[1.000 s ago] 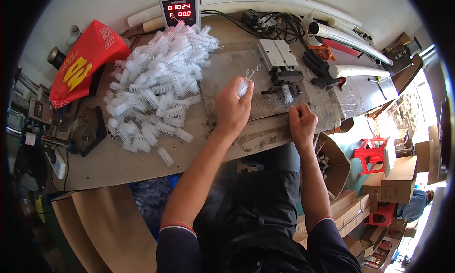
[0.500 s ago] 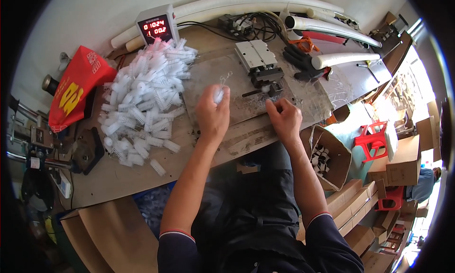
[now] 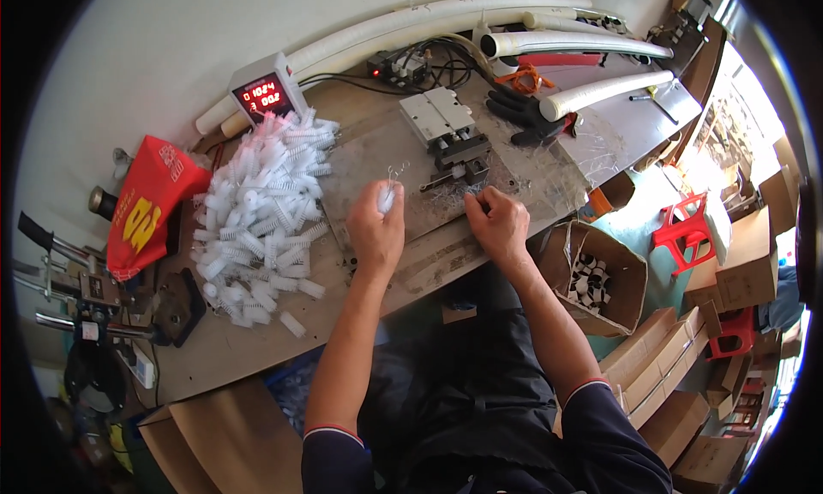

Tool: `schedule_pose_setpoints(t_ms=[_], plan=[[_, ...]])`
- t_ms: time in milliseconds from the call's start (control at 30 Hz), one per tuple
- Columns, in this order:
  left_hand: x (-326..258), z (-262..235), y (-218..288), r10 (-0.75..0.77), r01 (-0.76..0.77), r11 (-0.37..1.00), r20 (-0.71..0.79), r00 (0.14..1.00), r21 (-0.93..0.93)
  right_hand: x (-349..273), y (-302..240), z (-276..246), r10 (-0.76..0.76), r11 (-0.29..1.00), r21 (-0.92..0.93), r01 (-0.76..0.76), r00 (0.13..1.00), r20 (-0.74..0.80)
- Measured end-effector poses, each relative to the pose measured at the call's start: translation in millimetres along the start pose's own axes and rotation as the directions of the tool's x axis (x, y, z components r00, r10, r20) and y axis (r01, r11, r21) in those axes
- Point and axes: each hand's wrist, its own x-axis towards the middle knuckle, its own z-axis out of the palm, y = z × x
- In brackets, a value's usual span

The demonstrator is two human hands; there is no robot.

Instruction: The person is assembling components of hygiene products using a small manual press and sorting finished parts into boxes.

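My left hand [image 3: 377,230] is closed around a small white bristle brush [image 3: 386,200], with thin curled wire ends sticking up past the thumb. Near the front of the bench, my right hand [image 3: 500,223] has its fingers curled and thumb against the forefinger; anything pinched there is hidden. Just beyond it stands a small metal clamping fixture [image 3: 437,117] with a pale top plate and dark jaws. Wire scraps lie around the jaws. Left of my left hand spreads a big heap of white spiral brushes [image 3: 266,202].
A counter box with red digits [image 3: 261,91] stands behind the heap, beside a red bag [image 3: 150,202]. White tubes [image 3: 574,44], a black glove [image 3: 523,117] and cables lie at the back. Right of the bench, an open carton [image 3: 600,275] holds white-and-dark pieces; a red stool [image 3: 686,228] stands beyond.
The whole view has shifted slightly. A white bit seen at the fixture's jaws earlier no longer shows clearly. A red light glows on the cabled unit, and the counter's display differs. Both hands stay closed.
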Motion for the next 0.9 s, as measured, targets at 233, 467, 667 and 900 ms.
schedule_pose_setpoints(t_ms=[233,467,667,900], plan=[[4,12,10,0.037,-0.048,0.994,0.109,0.993,0.101,1,2,-2,0.014,0.999,0.029,-0.014,1.000,0.002],[3,30,22,0.153,-0.222,0.941,0.264,0.952,0.256,0,3,-7,0.005,0.998,0.060,-0.004,1.000,-0.020],[-5,30,18,0.279,-0.331,0.904,0.212,0.937,0.272,0,3,-10,0.026,0.993,0.120,-0.023,0.999,-0.021],[-11,12,27,0.225,-0.243,0.959,0.135,0.965,0.145,4,12,-11,0.120,0.930,0.349,-0.112,0.993,-0.001]])
